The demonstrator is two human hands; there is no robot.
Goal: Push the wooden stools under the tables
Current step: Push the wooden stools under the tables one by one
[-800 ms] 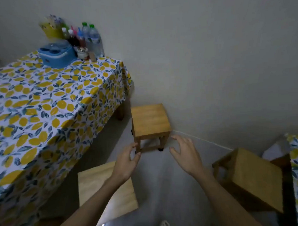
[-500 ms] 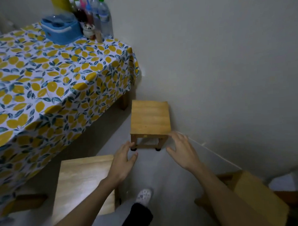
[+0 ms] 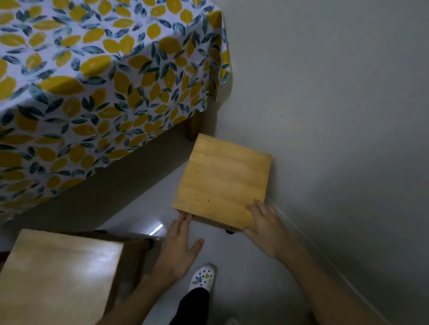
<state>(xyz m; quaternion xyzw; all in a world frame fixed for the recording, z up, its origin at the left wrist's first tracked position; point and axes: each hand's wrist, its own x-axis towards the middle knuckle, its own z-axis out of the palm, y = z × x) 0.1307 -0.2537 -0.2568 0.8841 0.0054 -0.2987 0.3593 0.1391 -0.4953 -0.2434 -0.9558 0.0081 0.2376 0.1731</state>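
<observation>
A small wooden stool (image 3: 221,181) stands on the floor beside the wall, just in front of the table's leg (image 3: 195,126). The table (image 3: 96,69) wears a cloth printed with lemons and leaves. My right hand (image 3: 266,226) lies over the stool's near right corner, fingers on the seat and thumb against its near edge. My left hand (image 3: 180,243) has its fingers spread, with the fingertips touching the seat's near left corner. A second, paler wooden stool (image 3: 54,284) stands at the lower left, outside the table's edge.
A grey wall (image 3: 341,133) runs close along the stool's right side. My foot in a white clog (image 3: 203,277) is on the floor between my arms. Dark open space (image 3: 117,187) shows under the tablecloth's hem.
The view has tipped down and come closer to the stool. Both hands moved forward: the right one now lies on the seat's corner and the left fingertips reach its edge.
</observation>
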